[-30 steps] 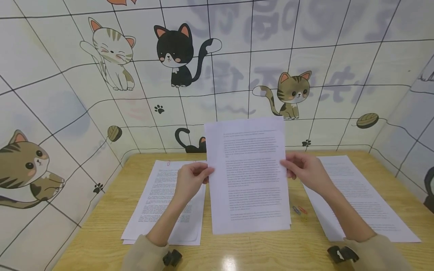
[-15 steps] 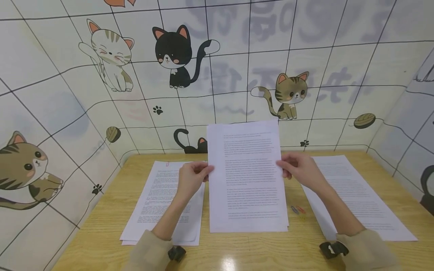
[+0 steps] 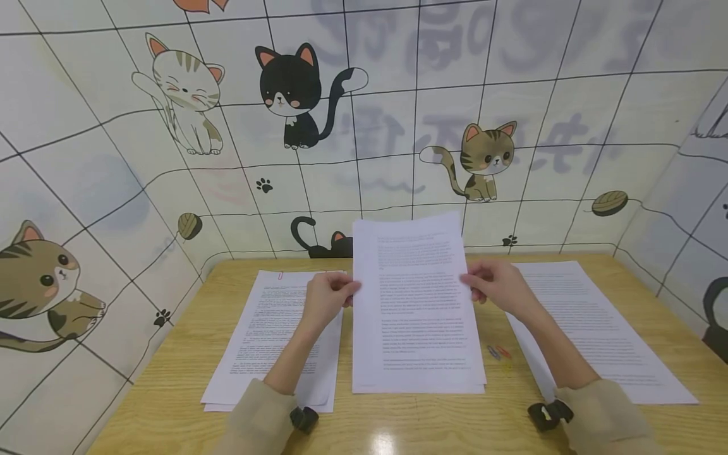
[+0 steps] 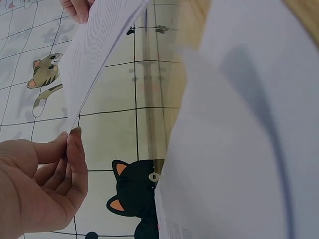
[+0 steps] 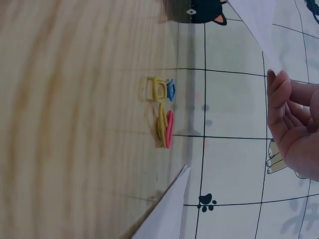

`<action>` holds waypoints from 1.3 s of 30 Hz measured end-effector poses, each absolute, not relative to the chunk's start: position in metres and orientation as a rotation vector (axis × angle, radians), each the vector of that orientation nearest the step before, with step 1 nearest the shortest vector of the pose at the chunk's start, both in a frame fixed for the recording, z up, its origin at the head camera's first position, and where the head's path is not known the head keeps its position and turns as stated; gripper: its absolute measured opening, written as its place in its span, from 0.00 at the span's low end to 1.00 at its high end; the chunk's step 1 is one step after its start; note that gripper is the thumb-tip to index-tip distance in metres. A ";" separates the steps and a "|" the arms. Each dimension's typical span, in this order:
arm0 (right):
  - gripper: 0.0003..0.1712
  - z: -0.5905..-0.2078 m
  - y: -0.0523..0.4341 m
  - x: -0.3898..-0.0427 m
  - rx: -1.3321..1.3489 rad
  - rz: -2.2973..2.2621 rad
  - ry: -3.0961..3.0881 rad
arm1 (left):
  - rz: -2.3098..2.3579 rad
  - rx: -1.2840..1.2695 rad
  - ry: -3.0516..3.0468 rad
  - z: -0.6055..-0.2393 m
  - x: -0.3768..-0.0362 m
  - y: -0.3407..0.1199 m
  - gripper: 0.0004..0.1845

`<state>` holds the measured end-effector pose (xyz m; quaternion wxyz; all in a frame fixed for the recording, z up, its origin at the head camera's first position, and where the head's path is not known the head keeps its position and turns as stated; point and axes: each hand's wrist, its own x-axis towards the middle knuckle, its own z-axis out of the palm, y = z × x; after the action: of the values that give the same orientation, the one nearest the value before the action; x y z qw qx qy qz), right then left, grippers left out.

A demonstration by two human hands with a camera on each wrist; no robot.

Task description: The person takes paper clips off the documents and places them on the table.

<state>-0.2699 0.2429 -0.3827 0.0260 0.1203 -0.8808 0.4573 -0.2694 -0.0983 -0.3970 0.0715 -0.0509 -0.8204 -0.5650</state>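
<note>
Printed sheets (image 3: 418,303), a thin stack, stand upright on the wooden table (image 3: 170,392) between two flat paper piles. Left hand (image 3: 325,297) pinches the left edge, right hand (image 3: 496,287) the right edge, both near mid-height. Light, floppy, likely to slide apart; edge grips on both sides seem best. Right wrist view alone shows coloured paper clips (image 5: 162,112) clearly; left wrist view shows thumb and fingers (image 4: 75,149) closing on the edge.

Desk booth: cat-cartoon walls (image 3: 296,95), wooden table (image 3: 170,379).
</note>
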 end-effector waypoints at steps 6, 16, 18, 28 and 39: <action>0.11 -0.391 0.244 -0.279 0.330 1.361 -2.800 | -1.676 -0.152 -2.563 -0.399 -0.275 -0.097 0.04; 0.11 -0.400 0.241 -0.290 0.387 1.299 -2.883 | -1.636 -0.154 -2.693 -0.400 -0.284 -0.097 0.05; 0.10 -0.401 0.241 -0.291 0.398 1.293 -2.892 | -1.620 -0.154 -2.714 -0.401 -0.286 -0.097 0.05; 0.07 -0.406 0.236 -0.293 0.428 1.246 -2.943 | -1.569 -0.144 -2.814 -0.402 -0.290 -0.095 0.05; 0.06 -0.416 0.236 -0.299 0.329 1.199 -3.076 | -1.560 -0.166 -2.893 -0.407 -0.295 -0.092 0.03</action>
<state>-0.2989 0.2357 -0.4160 -0.0878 0.0987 -0.9235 0.3601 -0.2948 -0.0918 -0.4066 -0.0748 -0.0504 -0.8766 -0.4726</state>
